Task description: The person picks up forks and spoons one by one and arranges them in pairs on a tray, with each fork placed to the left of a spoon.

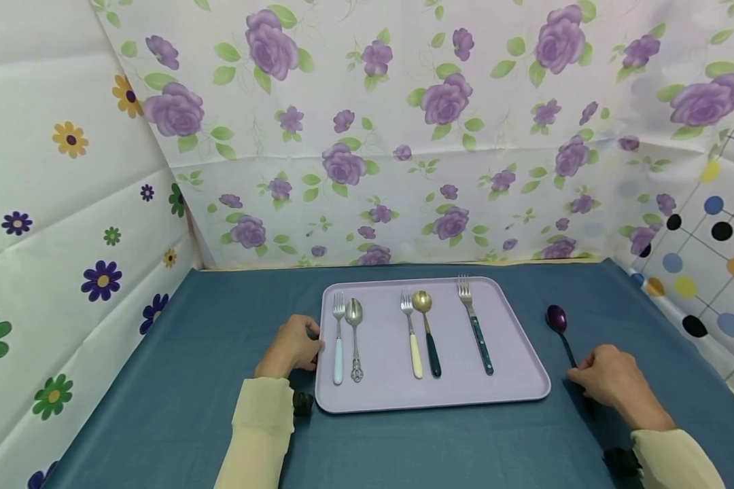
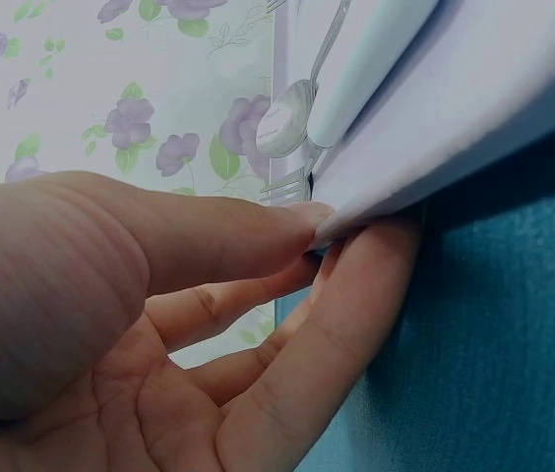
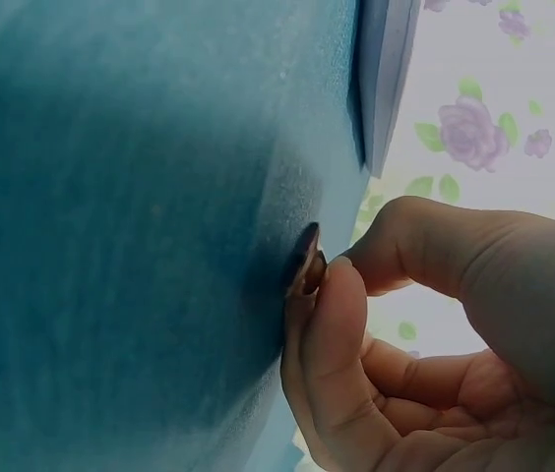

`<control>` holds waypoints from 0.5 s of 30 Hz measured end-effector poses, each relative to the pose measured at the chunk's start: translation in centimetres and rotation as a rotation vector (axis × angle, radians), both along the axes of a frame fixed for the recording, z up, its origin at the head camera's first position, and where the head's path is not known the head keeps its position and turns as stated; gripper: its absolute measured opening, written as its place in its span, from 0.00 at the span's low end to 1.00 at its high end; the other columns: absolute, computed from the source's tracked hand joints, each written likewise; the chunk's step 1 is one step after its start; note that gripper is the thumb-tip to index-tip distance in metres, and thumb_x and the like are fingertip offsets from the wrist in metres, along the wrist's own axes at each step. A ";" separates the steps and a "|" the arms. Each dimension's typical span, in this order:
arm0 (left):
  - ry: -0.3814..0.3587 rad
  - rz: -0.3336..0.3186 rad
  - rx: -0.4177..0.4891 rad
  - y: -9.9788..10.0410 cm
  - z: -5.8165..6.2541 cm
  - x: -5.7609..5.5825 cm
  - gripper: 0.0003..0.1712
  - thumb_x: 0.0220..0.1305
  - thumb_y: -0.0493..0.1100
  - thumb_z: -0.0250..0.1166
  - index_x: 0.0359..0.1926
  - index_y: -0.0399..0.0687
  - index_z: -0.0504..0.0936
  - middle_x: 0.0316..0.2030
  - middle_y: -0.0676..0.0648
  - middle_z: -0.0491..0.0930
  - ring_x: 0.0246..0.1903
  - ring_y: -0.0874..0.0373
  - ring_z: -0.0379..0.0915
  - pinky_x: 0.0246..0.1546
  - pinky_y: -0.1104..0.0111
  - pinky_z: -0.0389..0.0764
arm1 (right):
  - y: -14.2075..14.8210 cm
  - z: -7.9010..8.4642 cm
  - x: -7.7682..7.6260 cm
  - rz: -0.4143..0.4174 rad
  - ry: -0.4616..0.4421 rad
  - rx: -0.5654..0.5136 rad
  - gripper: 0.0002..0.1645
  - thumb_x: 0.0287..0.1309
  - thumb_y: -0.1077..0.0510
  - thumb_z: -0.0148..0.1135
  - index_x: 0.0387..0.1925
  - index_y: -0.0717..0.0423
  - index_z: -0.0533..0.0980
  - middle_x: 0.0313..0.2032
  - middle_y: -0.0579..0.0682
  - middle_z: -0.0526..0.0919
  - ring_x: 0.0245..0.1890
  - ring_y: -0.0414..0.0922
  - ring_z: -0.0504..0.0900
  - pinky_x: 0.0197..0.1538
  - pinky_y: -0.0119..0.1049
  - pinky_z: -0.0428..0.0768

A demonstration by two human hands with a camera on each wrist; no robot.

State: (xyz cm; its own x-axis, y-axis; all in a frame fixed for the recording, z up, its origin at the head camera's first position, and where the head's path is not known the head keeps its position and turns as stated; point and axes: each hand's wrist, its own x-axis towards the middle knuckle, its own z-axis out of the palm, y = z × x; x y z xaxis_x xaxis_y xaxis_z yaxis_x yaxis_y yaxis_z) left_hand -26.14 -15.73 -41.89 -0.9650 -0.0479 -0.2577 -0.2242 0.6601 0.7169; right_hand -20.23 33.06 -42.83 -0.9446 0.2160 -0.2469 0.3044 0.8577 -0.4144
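Observation:
My left hand [image 1: 290, 348] pinches the left rim of a pale lilac tray [image 1: 379, 380]; in the left wrist view the thumb lies over the rim and fingers are under it. On the tray lie a light-blue-handled fork [image 1: 338, 350], an ornate silver spoon [image 1: 355, 336], a yellow-handled fork [image 1: 415, 350], a gold spoon with a dark green handle [image 1: 431, 343] and a green-handled fork [image 1: 480, 339]. Right of the tray, my right hand [image 1: 613, 380] pinches the dark handle of a purple-bowled spoon [image 1: 556, 319], whose bowl points away from me. The right wrist view shows the handle end [image 3: 307, 264] between thumb and forefinger.
A blue cloth [image 1: 232, 319] covers the table. Behind stands a rose-patterned sheet [image 1: 391, 170], with a daisy-patterned sheet [image 1: 67, 224] at the left and a dotted sheet [image 1: 718, 272] at the right. A dark band sits at each wrist.

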 end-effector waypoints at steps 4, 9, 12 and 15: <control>-0.001 0.003 -0.001 0.0 0.0 0.0 0.12 0.61 0.31 0.62 0.46 0.34 0.76 0.30 0.38 0.77 0.23 0.54 0.78 0.24 0.63 0.85 | -0.2 0.1 -0.1 0.006 0.008 -0.001 0.13 0.54 0.54 0.65 0.22 0.59 0.79 0.19 0.50 0.79 0.20 0.43 0.76 0.21 0.37 0.75; 0.002 0.003 0.003 0.0 0.1 0.0 0.12 0.62 0.31 0.62 0.46 0.34 0.76 0.31 0.38 0.77 0.23 0.54 0.78 0.24 0.63 0.85 | -0.5 0.1 -0.3 0.007 0.014 -0.007 0.13 0.54 0.55 0.65 0.22 0.60 0.79 0.19 0.51 0.78 0.20 0.43 0.76 0.21 0.36 0.75; 0.008 -0.002 -0.001 -0.1 0.2 0.1 0.12 0.61 0.31 0.62 0.46 0.34 0.76 0.31 0.38 0.78 0.23 0.54 0.78 0.24 0.63 0.85 | -0.8 0.1 -0.3 0.007 0.017 -0.007 0.13 0.54 0.55 0.65 0.21 0.60 0.78 0.19 0.51 0.78 0.20 0.43 0.76 0.21 0.36 0.75; 0.012 -0.006 -0.007 0.0 0.1 0.2 0.12 0.61 0.31 0.62 0.46 0.34 0.76 0.31 0.38 0.78 0.23 0.54 0.78 0.24 0.63 0.85 | -1.0 0.1 -0.3 0.010 0.027 -0.007 0.13 0.53 0.55 0.65 0.21 0.59 0.78 0.19 0.51 0.78 0.19 0.43 0.76 0.21 0.36 0.75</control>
